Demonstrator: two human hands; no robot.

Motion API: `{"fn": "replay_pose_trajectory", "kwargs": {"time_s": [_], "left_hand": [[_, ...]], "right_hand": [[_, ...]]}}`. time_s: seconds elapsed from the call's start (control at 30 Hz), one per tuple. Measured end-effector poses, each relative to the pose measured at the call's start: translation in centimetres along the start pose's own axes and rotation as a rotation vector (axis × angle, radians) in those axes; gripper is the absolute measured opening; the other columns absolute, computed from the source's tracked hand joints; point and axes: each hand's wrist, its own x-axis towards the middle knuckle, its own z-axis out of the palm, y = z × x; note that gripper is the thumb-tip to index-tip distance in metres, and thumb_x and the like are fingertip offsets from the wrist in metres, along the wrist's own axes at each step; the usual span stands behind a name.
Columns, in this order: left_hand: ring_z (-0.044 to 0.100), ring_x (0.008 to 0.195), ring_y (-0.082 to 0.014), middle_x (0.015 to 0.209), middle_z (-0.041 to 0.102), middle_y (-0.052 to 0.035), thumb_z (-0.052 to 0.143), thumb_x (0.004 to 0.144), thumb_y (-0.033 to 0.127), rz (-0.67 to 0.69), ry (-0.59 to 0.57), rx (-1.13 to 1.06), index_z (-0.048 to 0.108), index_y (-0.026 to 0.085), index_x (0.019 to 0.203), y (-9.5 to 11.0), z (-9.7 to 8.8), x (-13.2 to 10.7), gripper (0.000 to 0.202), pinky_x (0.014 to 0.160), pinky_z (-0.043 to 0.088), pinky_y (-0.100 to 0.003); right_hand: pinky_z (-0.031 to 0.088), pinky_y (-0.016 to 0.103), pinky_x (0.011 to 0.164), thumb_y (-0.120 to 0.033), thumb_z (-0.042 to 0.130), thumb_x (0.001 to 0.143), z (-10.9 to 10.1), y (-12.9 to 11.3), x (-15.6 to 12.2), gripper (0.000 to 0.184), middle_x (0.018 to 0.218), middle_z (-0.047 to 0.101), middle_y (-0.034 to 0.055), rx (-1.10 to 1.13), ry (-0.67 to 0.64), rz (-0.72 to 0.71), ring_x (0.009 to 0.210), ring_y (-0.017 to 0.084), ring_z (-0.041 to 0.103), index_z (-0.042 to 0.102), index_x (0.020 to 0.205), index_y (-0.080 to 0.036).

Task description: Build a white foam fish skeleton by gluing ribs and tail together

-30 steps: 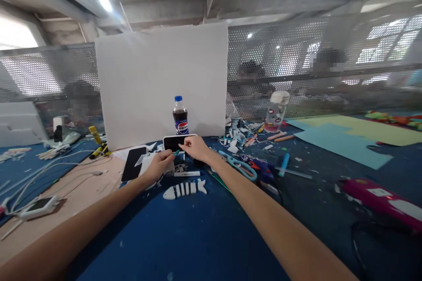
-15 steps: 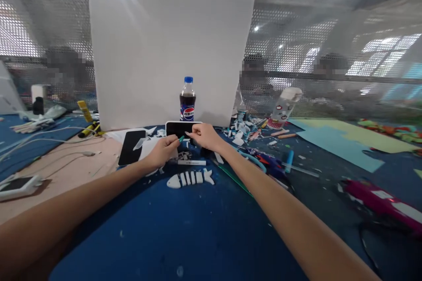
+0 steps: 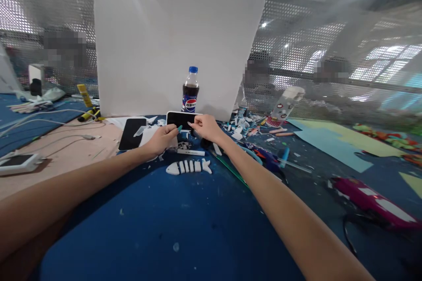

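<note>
My left hand [image 3: 162, 138] is closed in a pinch on a small teal piece [image 3: 180, 127], whose kind I cannot make out. Just to its right, my right hand [image 3: 208, 129] has its fingers pressed together in front of a white-rimmed phone [image 3: 178, 118] propped on its side. Whatever those fingertips may hold is too small to tell. Nearer to me lies a white fish shape [image 3: 187, 167] cut into several separate segments. Between it and the hands is a white pen-like stick [image 3: 191, 152].
A cola bottle [image 3: 190, 96] stands behind the phone, before a white board [image 3: 171, 30]. Left lies a black tablet-like slab [image 3: 132, 134]. White scraps [image 3: 242, 124], a tilted patterned cup [image 3: 284, 107], coloured sheets [image 3: 332, 145] and a magenta tool [image 3: 371, 199] are on the right.
The view has tilted down slightly, so the scene sits higher in the picture. Both hands keep nearly the same pose before the phone; the teal piece stays in my left hand.
</note>
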Motion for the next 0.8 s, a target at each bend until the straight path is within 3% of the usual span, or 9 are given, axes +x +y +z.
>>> {"fn": "replay_pose_trajectory", "kwargs": {"time_s": [0.33,0.47,0.63,0.8], "left_hand": [[0.027,0.05,-0.0105,0.056,0.025,0.0056,0.048,0.084,0.041,0.091,0.097,0.13,0.027,0.021,0.058,-0.2,0.0,0.0,0.039,0.048,0.023,-0.025],[0.038,0.066,-0.014,0.065,0.034,0.0022,0.048,0.084,0.034,0.184,0.121,0.205,0.031,0.02,0.055,0.2,0.0,0.1,0.036,0.063,0.034,-0.027],[0.041,0.073,-0.0156,0.069,0.037,0.0011,0.047,0.085,0.027,0.215,0.123,0.254,0.031,0.02,0.055,0.5,-0.1,0.2,0.034,0.072,0.036,-0.029],[0.044,0.071,-0.0145,0.072,0.044,0.0004,0.044,0.085,0.024,0.213,0.12,0.247,0.038,0.019,0.057,0.0,-0.2,0.2,0.03,0.069,0.036,-0.027]], "right_hand": [[0.027,0.023,0.058,-0.027,0.056,0.08,0.0,0.0,0.0,0.033,0.052,0.044,-0.0035,-0.002,0.036,0.037,0.053,0.009,0.039,0.039,0.053,-0.019],[0.029,0.022,0.058,-0.032,0.055,0.082,-0.2,-0.1,-0.1,0.034,0.053,0.047,-0.0029,0.006,0.053,0.052,0.054,0.01,0.042,0.043,0.054,-0.018],[0.034,0.024,0.063,-0.036,0.052,0.086,-0.4,-0.1,-0.1,0.033,0.059,0.057,0.0004,-0.022,0.068,0.115,0.06,0.012,0.05,0.052,0.06,-0.017],[0.036,0.028,0.076,-0.033,0.052,0.088,-3.3,-1.5,0.6,0.026,0.077,0.065,0.0069,-0.098,0.129,0.169,0.077,0.016,0.055,0.057,0.069,-0.015]]}}
